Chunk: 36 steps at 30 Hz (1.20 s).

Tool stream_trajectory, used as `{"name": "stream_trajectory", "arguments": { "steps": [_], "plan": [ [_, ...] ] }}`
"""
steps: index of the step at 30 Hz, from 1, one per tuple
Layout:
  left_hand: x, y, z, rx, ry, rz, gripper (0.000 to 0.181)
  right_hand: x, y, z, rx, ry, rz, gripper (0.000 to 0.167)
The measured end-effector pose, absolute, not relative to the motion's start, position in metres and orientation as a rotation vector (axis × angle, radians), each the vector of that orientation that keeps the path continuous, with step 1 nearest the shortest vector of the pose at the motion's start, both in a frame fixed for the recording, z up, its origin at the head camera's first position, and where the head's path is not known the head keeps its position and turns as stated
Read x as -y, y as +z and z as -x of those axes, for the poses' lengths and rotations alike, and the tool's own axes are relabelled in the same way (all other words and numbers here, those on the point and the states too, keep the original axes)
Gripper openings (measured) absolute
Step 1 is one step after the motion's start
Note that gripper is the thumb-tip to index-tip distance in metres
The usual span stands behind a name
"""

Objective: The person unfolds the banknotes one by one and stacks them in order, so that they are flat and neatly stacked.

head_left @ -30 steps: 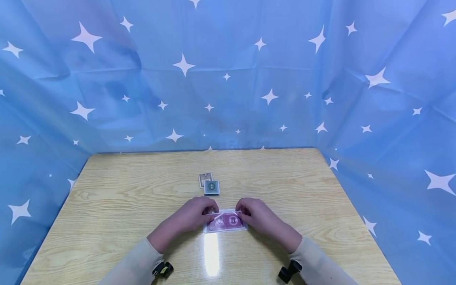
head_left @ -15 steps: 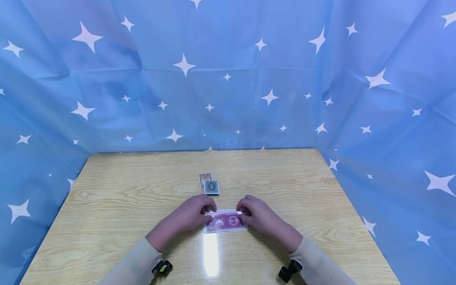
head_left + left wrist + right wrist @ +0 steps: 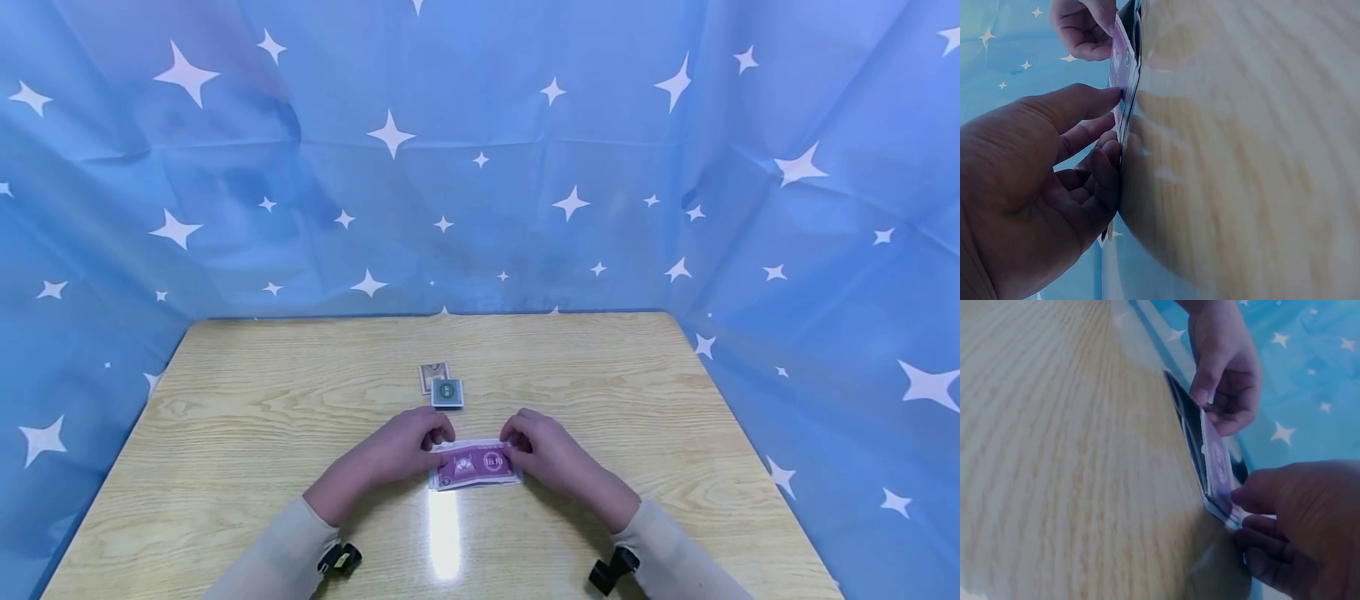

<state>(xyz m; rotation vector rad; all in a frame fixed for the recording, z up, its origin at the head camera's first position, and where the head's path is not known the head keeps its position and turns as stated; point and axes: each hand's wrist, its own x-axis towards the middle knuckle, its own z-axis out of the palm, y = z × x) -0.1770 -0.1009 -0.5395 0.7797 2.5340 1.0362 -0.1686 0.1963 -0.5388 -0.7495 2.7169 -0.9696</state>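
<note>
Since the earlier frame, the purple note [image 3: 474,466] is lifting at its near edge, opening a gap above the layer under it. Your left hand [image 3: 411,446] is pinching its left end, your right hand [image 3: 547,451] its right end, low over the wooden table [image 3: 262,442]. Beyond, a dark card [image 3: 447,394] is overlapping a brown one.

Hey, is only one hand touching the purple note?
No, the left hand and the right hand both touch the purple note, one at each end.
</note>
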Motion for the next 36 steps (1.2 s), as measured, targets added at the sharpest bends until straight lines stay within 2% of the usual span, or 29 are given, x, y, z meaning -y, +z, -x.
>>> {"name": "stream_trajectory", "arguments": {
  "steps": [13,25,30,36],
  "plan": [
    [0.105,-0.537,0.178,-2.533,1.076,-0.742,0.03,-0.2,-0.538,0.172,-2.716,-1.036,0.724,0.013],
    [0.115,-0.535,0.187,-2.663,1.187,-0.745,0.019,-0.193,-0.532,0.187,-2.726,-1.04,0.696,0.013],
    [0.121,-0.533,0.198,-2.739,1.171,-0.694,0.03,-0.182,-0.53,0.198,-2.725,-1.037,0.719,0.017],
    [0.125,-0.535,0.214,-2.778,1.129,-0.731,0.049,-0.168,-0.528,0.212,-2.733,-1.015,0.728,0.038]
  ]
}}
